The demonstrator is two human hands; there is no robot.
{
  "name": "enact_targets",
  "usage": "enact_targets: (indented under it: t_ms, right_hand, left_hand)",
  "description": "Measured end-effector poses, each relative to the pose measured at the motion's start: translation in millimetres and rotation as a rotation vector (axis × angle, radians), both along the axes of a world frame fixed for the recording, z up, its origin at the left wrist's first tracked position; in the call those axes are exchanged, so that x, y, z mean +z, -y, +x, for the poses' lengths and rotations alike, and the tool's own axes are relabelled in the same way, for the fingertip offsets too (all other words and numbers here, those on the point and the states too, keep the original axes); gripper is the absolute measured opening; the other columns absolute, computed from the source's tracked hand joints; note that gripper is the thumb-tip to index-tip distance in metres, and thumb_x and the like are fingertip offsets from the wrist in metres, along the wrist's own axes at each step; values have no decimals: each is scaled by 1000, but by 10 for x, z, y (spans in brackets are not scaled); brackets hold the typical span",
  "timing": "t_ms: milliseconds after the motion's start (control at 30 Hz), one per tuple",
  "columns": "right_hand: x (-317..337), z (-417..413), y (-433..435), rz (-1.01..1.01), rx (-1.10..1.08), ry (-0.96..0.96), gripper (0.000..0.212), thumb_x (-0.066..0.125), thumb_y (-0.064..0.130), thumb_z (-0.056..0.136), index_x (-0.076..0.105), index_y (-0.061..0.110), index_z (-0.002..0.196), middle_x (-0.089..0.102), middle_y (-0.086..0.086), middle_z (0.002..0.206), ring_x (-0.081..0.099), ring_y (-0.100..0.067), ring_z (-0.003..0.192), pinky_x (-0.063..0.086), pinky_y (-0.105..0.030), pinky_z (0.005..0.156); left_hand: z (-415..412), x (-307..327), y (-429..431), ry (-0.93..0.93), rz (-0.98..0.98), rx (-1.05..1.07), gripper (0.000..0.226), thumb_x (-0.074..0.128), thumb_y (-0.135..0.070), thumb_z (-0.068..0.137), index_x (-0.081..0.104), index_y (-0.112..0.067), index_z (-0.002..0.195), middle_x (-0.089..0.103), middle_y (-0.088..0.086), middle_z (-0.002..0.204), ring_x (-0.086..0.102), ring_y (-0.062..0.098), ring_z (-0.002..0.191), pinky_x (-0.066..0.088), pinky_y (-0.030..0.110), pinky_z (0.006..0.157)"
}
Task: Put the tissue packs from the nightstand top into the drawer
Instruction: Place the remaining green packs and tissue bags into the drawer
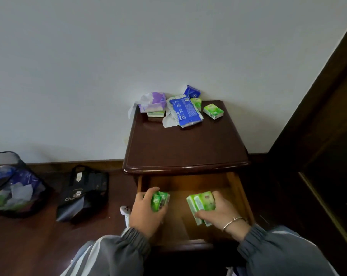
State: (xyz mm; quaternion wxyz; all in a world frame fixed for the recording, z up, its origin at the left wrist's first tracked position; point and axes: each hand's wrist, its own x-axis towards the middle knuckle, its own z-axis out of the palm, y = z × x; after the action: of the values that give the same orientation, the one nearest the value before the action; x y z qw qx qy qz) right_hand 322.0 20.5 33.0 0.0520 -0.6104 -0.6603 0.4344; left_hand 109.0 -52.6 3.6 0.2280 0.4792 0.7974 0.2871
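Observation:
The dark wood nightstand [186, 148] has its drawer [238, 194] pulled open. Inside the drawer, my left hand [146, 214] grips small green tissue packs [159, 200] at the left side. My right hand [222, 214] holds two green packs [201, 204] at the right side. At the back of the top lie a large blue pack [186, 112], a purple pack [153, 101], a small dark blue pack [192, 91], a lone green pack [213, 110], another green one [196, 103] behind the blue pack, and a green one [156, 113] under the purple pack.
A white wall stands behind the nightstand. On the wooden floor to the left sit a black shopping bag [83, 194] and a mesh bin [13, 186] with wrappers. Dark wooden furniture [328, 136] rises on the right. A white shoe tip [125, 211] shows by the drawer.

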Motion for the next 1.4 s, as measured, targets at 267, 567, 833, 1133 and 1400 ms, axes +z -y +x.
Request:
enact_targets:
  t_ms: [267,567,833,1133,1400]
  right_hand:
    - [-685,-437,96,-75,57,239,96,70,49,71,18,9,142,55,-5,125,57,-23,112,48,-29,92]
    - [-592,-274,70,-74,128,93,101,67,53,77,7,21,150,32,-7,151,39,-27,134,36,-36,106]
    - [-597,-262,225,-1,222,129,68,62,28,88,27,21,146,43,-5,143,47,-23,125,41,-31,101]
    - [-590,-286,230,-1,185,113,61,64,24,87,35,20,140,55,-8,127,56,-25,111,48,-35,93]
    - [-633,-285,233,4,123,135,67,70,27,81,34,22,138,57,-7,123,57,-25,109,49,-38,93]
  left_hand:
    - [275,-267,11,-218,-512,-57,50,52,-49,86,41,-24,127,42,6,125,52,29,115,45,40,92]
    - [100,-255,-22,-12,-497,-84,48,25,-32,102,30,-21,148,18,9,157,26,31,141,21,39,112]
    - [-14,-191,26,-115,-645,-339,62,53,-13,90,28,-15,146,50,11,137,53,27,121,42,29,92]
    - [-2,-295,46,-160,-616,-231,72,67,-51,80,35,-19,136,29,11,139,49,27,116,37,37,103]
    - [111,-290,-2,-80,-315,-205,68,71,-55,75,48,-21,129,37,5,128,56,19,98,50,30,92]
